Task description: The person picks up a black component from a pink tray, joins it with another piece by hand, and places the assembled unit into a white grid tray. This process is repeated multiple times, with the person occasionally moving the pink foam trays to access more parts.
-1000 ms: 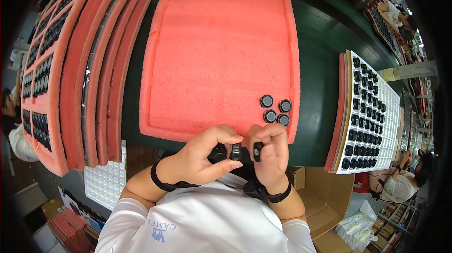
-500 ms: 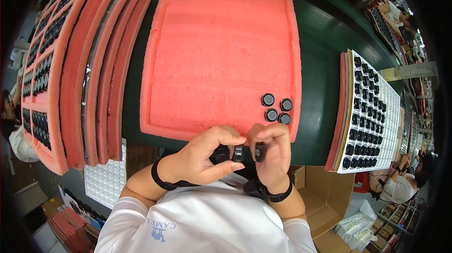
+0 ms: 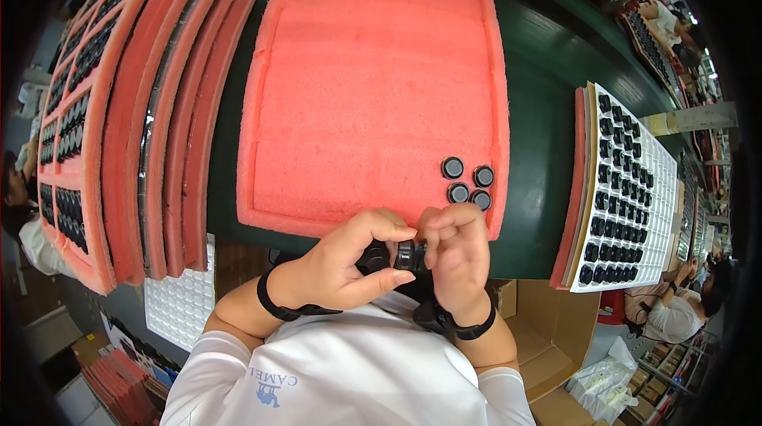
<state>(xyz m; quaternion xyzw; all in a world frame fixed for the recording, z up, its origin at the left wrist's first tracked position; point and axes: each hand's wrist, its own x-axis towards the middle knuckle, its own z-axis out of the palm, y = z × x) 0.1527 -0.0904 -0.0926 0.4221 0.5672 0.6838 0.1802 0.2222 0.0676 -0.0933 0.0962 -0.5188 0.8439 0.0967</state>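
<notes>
In front of my chest, my left hand [image 3: 337, 263] is closed, with thumb and fingers round a black lens-like cylinder [image 3: 406, 256]. A second dark round part [image 3: 373, 258] lies further inside the same hand. My right hand [image 3: 456, 255] has its fingers pinched together at the cylinder's right end, where a black round part is mostly hidden by them. Just beyond my hands is a pink foam tray [image 3: 365, 109]. Several black round parts [image 3: 452, 167] with dark glossy tops stand in its near right corner.
A stack of pink foam trays [image 3: 119, 132] filled with black parts rises at the left. On the right, a white tray [image 3: 655, 212] holds rows of black parts. A cardboard box [image 3: 548, 331] is below the green table's [image 3: 540, 124] edge. Other people sit farther off.
My right hand has moved slightly left, bringing its black round part up to the cylinder in my left hand. Its fingers have curled in. The left hand stays put.
</notes>
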